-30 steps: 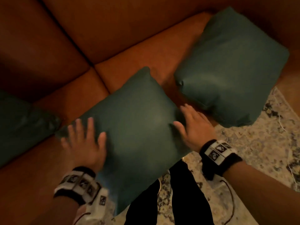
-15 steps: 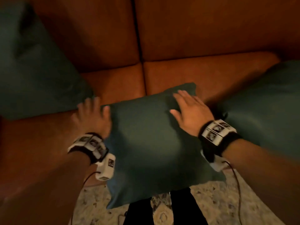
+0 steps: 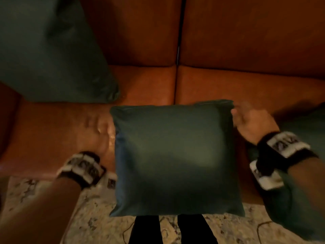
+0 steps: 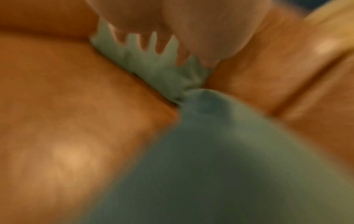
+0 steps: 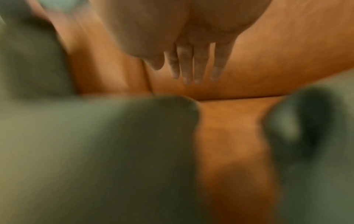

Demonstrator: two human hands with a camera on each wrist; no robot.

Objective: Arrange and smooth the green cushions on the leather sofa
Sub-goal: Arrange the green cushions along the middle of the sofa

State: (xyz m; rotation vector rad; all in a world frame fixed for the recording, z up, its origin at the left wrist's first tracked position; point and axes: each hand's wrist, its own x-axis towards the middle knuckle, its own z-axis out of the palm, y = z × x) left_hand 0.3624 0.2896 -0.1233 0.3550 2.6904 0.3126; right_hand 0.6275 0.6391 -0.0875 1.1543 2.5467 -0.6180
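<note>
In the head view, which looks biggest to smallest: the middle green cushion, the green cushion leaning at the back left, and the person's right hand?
1. Middle green cushion, seen whole and nearest the camera.
2. Back-left green cushion, cut by the frame edge, so these two may really match.
3. Right hand, clearly smallest.

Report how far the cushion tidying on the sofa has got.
Done, it seems: the left cushion leans upright against the backrest of the sofa. In hand: the middle cushion lies flat across the seat seam, overhanging the front edge, with the left hand and right hand open at its sides. Left: stand it up, then deal with the right cushion, which is only partly in view.
</note>
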